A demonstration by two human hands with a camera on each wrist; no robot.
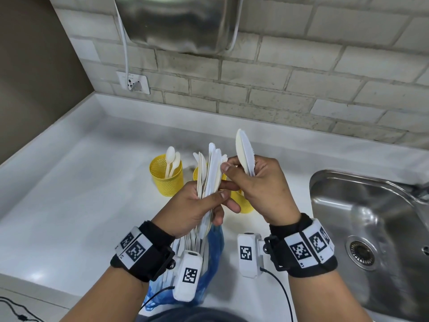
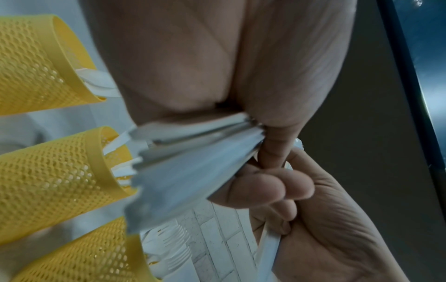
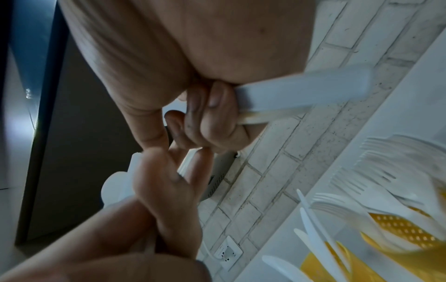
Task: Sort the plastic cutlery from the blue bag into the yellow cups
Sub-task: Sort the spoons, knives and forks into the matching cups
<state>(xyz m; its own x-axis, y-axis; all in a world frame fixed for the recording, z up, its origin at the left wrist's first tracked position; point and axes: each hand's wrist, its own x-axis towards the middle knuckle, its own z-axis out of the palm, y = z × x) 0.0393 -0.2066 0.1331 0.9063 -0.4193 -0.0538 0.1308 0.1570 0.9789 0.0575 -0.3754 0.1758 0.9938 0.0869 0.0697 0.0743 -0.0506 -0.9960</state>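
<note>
Only the right wrist view shows forks [image 3: 376, 171] in a far cup; the head view hides them behind the hands. The left hand [image 1: 197, 205] grasps a cutlery bundle [image 1: 210, 173], the right hand [image 1: 260, 189] two knives [image 1: 245, 152], above the blue bag [image 1: 212, 254] on a white counter [image 1: 69, 205] beside a sink [image 1: 371, 228]

The head camera looks forward and down from above at the white counter [image 1: 69, 205], with the brick wall in the upper frame and both hands low at centre. The left wrist camera sits very close under the left hand [image 2: 205, 63], looking along it at the yellow cups [image 2: 48, 171] on the left edge of its frame. The right wrist camera, equally close under the right hand [image 3: 193, 47], faces the same brick wall [image 3: 277, 181] and cups, lower right.
</note>
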